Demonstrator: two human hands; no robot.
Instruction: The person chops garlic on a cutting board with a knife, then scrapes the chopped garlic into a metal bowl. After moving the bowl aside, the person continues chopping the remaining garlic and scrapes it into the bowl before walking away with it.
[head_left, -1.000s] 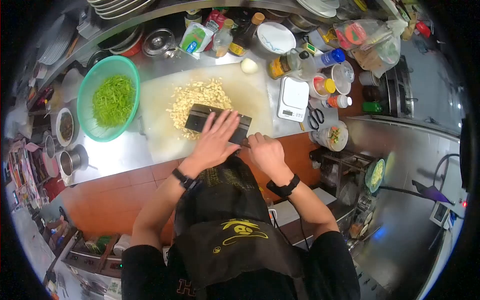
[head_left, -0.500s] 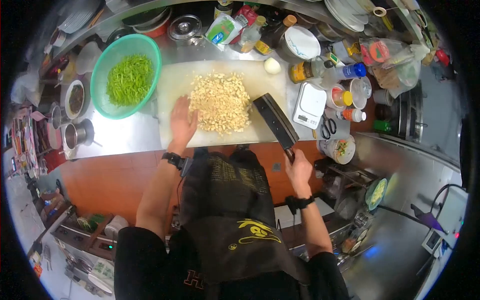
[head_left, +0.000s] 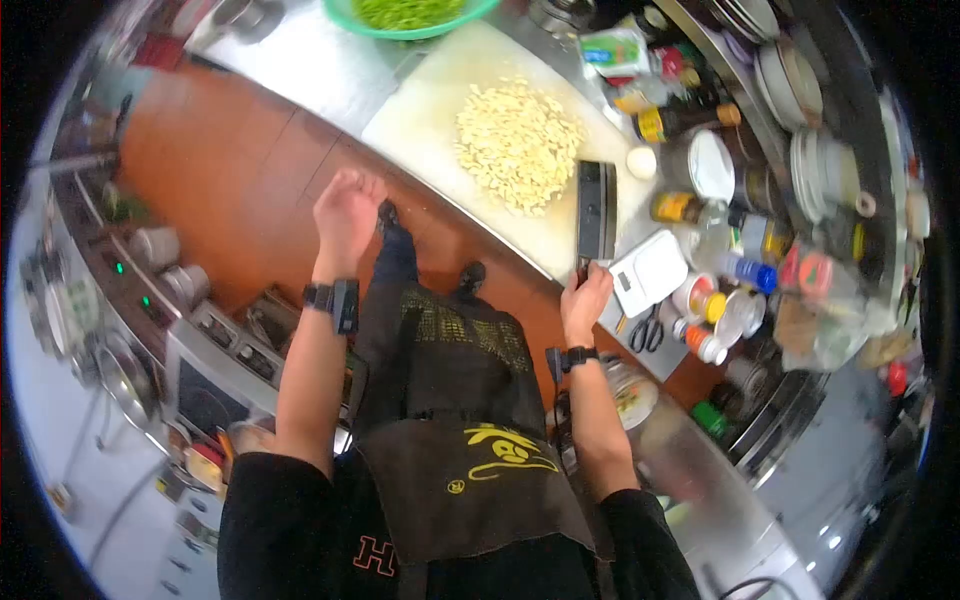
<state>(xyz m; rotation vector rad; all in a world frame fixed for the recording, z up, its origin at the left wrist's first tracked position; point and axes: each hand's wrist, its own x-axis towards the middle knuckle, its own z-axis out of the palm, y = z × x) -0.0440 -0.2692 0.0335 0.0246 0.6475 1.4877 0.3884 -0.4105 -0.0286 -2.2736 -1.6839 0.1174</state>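
My right hand (head_left: pixel 587 298) is closed around the handle of a dark-bladed cleaver (head_left: pixel 597 212). The blade rests at the right side of a white cutting board (head_left: pixel 420 105), beside a spread of chopped pale yellow pieces (head_left: pixel 520 145), whose kind I cannot make out. Away from the board, my left hand (head_left: pixel 348 218) hangs over the floor with its fingers curled in and nothing visible in them. A peeled white bulb (head_left: pixel 641 162), perhaps an onion, sits at the board's far right edge.
A green basin (head_left: pixel 430 30) of cut green vegetable stands past the board. To the right are a white kitchen scale (head_left: pixel 650 272), black-handled scissors (head_left: pixel 647 334), a blue-capped bottle (head_left: pixel 750 272) and several other bottles. Orange tiled floor (head_left: pixel 230 150) lies left of me.
My left hand has left the chopped pieces and swung back off the board, its fingers curling. The cleaver has turned more upright and now lies by the pieces. My view has rotated.
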